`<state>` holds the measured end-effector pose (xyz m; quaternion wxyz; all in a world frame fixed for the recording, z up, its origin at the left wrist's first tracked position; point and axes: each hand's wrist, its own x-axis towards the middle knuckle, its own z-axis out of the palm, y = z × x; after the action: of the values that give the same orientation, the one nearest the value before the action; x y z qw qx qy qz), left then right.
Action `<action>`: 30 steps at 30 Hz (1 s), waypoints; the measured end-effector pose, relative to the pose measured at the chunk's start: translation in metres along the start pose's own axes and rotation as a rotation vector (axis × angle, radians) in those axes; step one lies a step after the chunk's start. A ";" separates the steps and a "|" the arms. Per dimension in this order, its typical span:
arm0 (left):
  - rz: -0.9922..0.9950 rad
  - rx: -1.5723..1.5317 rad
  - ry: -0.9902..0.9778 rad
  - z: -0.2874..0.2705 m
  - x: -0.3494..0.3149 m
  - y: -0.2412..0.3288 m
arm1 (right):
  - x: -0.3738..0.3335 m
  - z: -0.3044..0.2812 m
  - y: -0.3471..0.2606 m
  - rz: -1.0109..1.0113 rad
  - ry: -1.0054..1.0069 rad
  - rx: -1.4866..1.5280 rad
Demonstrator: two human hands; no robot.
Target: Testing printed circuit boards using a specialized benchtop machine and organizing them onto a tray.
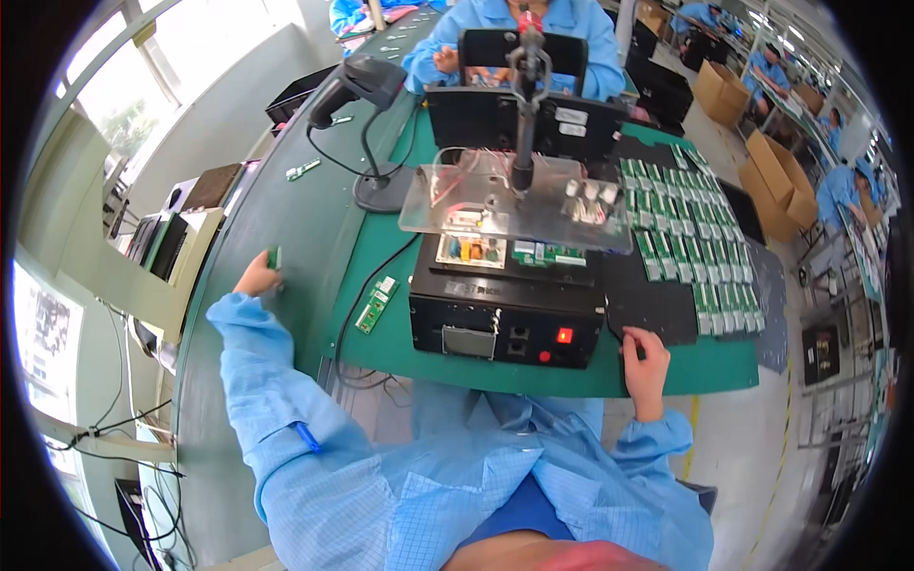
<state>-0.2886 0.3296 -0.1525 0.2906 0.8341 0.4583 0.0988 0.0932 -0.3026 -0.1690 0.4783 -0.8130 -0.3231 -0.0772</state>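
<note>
On the left, over the grey-green conveyor-like surface, my left hand (257, 277) is closed on a small green circuit board (274, 257). At the right front edge of the green bench mat, my right hand (646, 373) rests with fingers loosely bent and thumb apart, and nothing shows in it. Just left of it is a black test box (505, 319) with a small display and a lit red switch. Boards (470, 251) lie on top of the box beneath a clear plate (514, 205) fixed to a vertical press rod. A lone green board (375, 305) lies left of the box.
Rows of green boards (685, 233) cover a black mat at the right. A scanner on a stand (367, 90) rises at the back left, its cable trailing nearby. Another board (303, 170) lies on the left surface. Opposite, behind black bins (533, 119), sits a co-worker in blue (595, 43).
</note>
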 end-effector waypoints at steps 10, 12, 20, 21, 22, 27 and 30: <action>-0.119 0.761 0.261 -0.048 -0.061 -0.095 | 0.046 -0.043 -0.033 -0.028 0.041 0.177; -0.106 0.607 0.405 -0.074 -0.066 -0.129 | 0.092 -0.065 -0.065 -0.232 0.112 0.162; -0.039 0.263 0.263 -0.045 -0.094 -0.155 | 0.287 -0.025 -0.168 -0.543 -0.199 0.320; 0.039 0.391 0.339 -0.028 -0.073 -0.130 | 0.299 -0.037 -0.170 -0.501 -0.175 0.200; 0.102 0.433 0.419 -0.028 -0.077 -0.125 | 0.315 -0.032 -0.168 -0.453 -0.190 0.123; 0.142 0.262 0.358 -0.028 -0.086 -0.099 | 0.365 0.009 -0.193 -0.139 -0.462 0.275; 0.115 0.243 0.366 -0.027 -0.091 -0.099 | 0.373 0.019 -0.221 -0.014 -0.614 0.253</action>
<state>-0.4211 0.3059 -0.1779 0.0939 0.8559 0.4637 0.2087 0.2473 -0.0444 0.1437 0.4553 -0.7301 -0.4648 0.2090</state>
